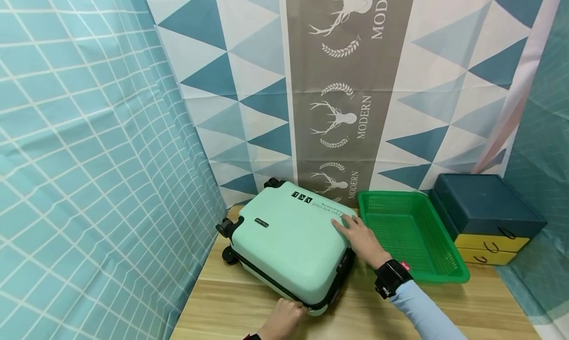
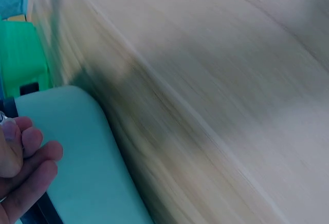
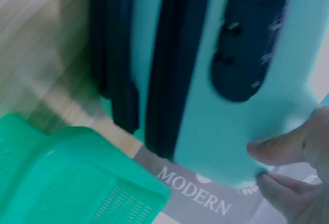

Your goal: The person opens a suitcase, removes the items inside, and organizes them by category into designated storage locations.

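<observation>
A mint-green hard-shell suitcase (image 1: 289, 241) lies flat on the wooden table, its black wheels (image 1: 226, 227) toward the left. At its near corner my left hand (image 1: 284, 318) pinches a small metal zipper pull on the black zipper band. The thumb and curled fingers (image 2: 32, 141) show at the pull in the left wrist view. My right hand (image 1: 362, 238) rests on the suitcase's far right corner, fingers spread over the shell. In the right wrist view, the black lock panel (image 3: 252, 39) on the suitcase's side shows near the right thumb (image 3: 280, 149).
A green plastic basket (image 1: 460, 271) stands right of the suitcase, close to the right forearm. Beyond it is a dark blue box with yellow drawers (image 1: 493, 243). Patterned cloth (image 1: 249, 83) hangs behind the table, and a blue checked cloth (image 1: 89, 157) hangs along the left.
</observation>
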A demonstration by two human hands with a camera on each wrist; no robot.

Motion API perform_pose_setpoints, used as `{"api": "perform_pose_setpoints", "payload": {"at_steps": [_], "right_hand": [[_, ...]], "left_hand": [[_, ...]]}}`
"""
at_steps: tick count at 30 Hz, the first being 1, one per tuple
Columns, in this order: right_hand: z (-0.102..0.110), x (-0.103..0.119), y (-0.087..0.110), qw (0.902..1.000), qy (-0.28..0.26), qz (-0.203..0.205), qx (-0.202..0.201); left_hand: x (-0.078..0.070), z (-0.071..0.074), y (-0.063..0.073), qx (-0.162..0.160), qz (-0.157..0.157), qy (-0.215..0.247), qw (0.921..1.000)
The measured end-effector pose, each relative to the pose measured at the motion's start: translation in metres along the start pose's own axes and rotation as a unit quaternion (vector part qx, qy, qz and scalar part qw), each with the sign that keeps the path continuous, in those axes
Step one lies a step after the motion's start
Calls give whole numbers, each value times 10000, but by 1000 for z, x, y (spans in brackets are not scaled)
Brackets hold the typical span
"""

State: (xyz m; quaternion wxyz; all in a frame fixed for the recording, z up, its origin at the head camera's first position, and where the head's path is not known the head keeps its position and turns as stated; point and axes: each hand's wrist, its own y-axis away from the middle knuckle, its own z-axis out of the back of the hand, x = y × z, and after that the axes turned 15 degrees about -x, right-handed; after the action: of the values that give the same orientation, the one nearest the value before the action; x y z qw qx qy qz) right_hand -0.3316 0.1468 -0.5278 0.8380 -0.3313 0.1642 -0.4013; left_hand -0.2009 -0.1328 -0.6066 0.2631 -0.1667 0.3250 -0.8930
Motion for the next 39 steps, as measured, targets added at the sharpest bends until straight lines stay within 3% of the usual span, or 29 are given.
{"api": "perform_pose_setpoints", "payload": {"at_steps": [5,8,11,17,23,30,39], "right_hand": [[0,1,-6,9968,-467,-413,491],[2,7,-9,9950,-545,-622,569],[6,19,-14,9958,-534,-503,544],[10,52,-22,9920,-1037,-142,707],[7,72,-18,9887,-1358,-2,636],[3,77,-7,9899,-997,77,1007],[-4,77,-3,9924,-405,251,1137]], "left_hand": [[-8,-10,-9,-42,127,-122,9998],[-12,-13,-14,1,154,-79,9999],[-15,-15,-20,46,203,-55,9998],[-17,-20,-32,145,254,-58,9996],[-21,-31,-43,443,301,-516,9972],[-28,-45,-53,580,329,-635,9958],[-31,-55,-65,843,293,-803,9928]]}}
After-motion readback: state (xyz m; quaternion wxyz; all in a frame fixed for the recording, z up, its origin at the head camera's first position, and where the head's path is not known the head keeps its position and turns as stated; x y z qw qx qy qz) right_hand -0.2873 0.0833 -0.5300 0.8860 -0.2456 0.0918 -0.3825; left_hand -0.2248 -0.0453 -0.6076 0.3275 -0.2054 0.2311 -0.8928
